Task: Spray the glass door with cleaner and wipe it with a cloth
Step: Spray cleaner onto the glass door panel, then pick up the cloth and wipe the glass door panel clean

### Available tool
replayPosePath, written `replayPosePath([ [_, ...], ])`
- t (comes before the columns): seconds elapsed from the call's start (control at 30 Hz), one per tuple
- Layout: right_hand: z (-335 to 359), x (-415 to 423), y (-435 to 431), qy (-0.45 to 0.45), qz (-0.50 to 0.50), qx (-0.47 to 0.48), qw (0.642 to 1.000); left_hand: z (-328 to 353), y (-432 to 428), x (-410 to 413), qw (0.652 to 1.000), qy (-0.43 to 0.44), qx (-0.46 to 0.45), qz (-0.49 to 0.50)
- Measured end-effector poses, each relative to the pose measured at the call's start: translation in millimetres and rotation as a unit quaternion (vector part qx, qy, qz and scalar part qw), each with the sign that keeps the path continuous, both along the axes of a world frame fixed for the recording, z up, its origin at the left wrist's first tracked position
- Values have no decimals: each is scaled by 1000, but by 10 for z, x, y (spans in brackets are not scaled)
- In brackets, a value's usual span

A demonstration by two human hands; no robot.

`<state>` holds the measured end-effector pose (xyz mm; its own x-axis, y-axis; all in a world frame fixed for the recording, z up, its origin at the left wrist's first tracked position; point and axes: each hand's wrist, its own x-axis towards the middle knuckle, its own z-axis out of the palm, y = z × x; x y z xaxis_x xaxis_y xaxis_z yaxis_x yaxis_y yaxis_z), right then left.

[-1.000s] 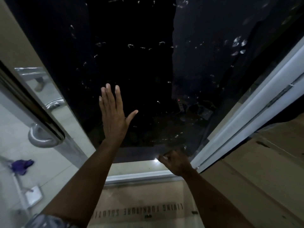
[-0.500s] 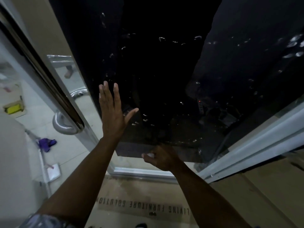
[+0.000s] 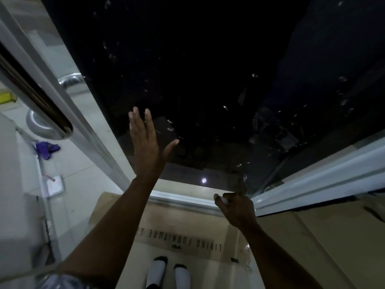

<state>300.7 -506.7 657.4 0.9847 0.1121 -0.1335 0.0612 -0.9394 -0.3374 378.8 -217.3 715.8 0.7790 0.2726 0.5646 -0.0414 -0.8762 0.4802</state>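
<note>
The glass door (image 3: 208,69) fills the upper view, dark and dotted with smudges and droplets. My left hand (image 3: 145,142) lies flat against the lower glass, fingers straight and thumb spread. My right hand (image 3: 235,207) is curled low by the door's bottom rail (image 3: 183,198), near the right corner. A small white bit (image 3: 224,199) shows between its fingers; it may be a cloth, mostly hidden. No spray bottle is in view.
A white door frame (image 3: 87,130) with a chrome handle (image 3: 41,126) runs down the left. Another white frame (image 3: 323,180) crosses at the right. Printed cardboard (image 3: 177,236) covers the floor under my socked feet (image 3: 166,272). A purple cloth (image 3: 46,149) lies on the tiles at left.
The view has tilted down, so my feet show. My right hand moved right along the bottom of the glass toward the corner. My left hand stayed flat on the glass.
</note>
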Motion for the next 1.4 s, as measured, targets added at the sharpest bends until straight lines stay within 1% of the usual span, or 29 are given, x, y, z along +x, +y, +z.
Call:
replayPosePath([
  [0.07,-77,-42,-63,-8,-7,-7,1000,-149,-50,-40,1000,12,1,7],
  [0.17,-244,-79,23,-8,15,19,1000,-350,-75,-157,1000,17,-20,9],
  [0.27,-418,-78,258,22,56,68,996,-602,-40,-397,997,37,-63,6],
  [0.33,-562,-93,487,56,81,122,988,-811,45,-629,995,56,-80,9],
  [0.37,-603,-90,575,71,87,163,980,-880,68,-719,995,65,-79,5],
  [0.47,-839,-136,985,136,115,270,946,-1224,268,-1106,991,103,-82,36],
  [0.53,-938,-169,1235,165,121,306,930,-1441,384,-1352,988,119,-87,55],
  [0.6,-1092,-229,1510,172,140,334,916,-1724,531,-1610,982,146,-93,70],
  [0.7,-1343,-291,1863,199,181,332,904,-2154,715,-1972,972,197,-94,85],
  [0.8,-1684,-364,2223,242,212,332,887,-2592,856,-2371,955,242,-117,127],
  [0.87,-1959,-421,2414,251,225,329,882,-2843,935,-2607,944,257,-140,152],
  [0.93,-2302,-538,2625,274,247,314,875,-3171,1041,-2866,930,275,-165,181],
  [1.07,-3008,-808,2992,267,290,297,870,-3896,1219,-3381,892,317,-206,248],
  [1.17,-3507,-1002,3264,291,305,306,854,-4429,1301,-3714,872,330,-217,289],
  [1.27,-4067,-1147,3536,313,313,316,839,-4959,1372,-3929,857,343,-233,306],
  [1.4,-4918,-1291,3812,315,350,305,828,-5688,1449,-4094,844,344,-262,317],
])
